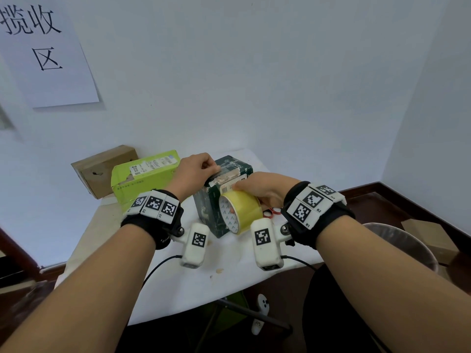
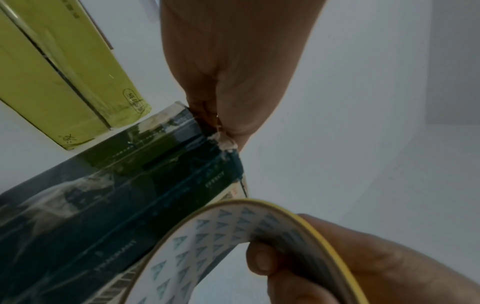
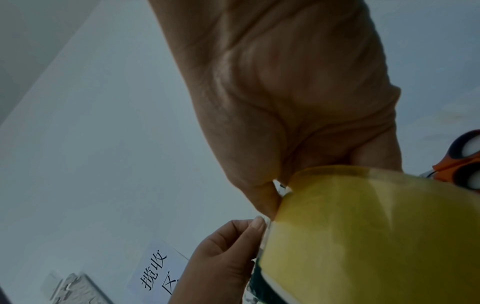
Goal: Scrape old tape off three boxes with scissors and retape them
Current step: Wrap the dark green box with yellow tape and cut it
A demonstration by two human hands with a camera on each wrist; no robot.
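On the dark box (image 1: 224, 197), both hands (right hand (image 1: 265, 189) gripping tape roll (image 1: 239, 212))

Three boxes (image 1: 224, 194) — one tape roll (image 1: 239, 212), one scissors (image 1: 271, 212).

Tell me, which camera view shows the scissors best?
The right wrist view: the scissors show orange-and-dark handle loops at the right edge, blades hidden. The head view shows only small red loops behind the right hand. The left wrist view shows none.

I see free worktop (image 1: 178, 284) on the near side. On the far left the green box (image 1: 142, 174) and brown box (image 1: 102, 169) block passage; scissors (image 1: 271, 212) lie right.
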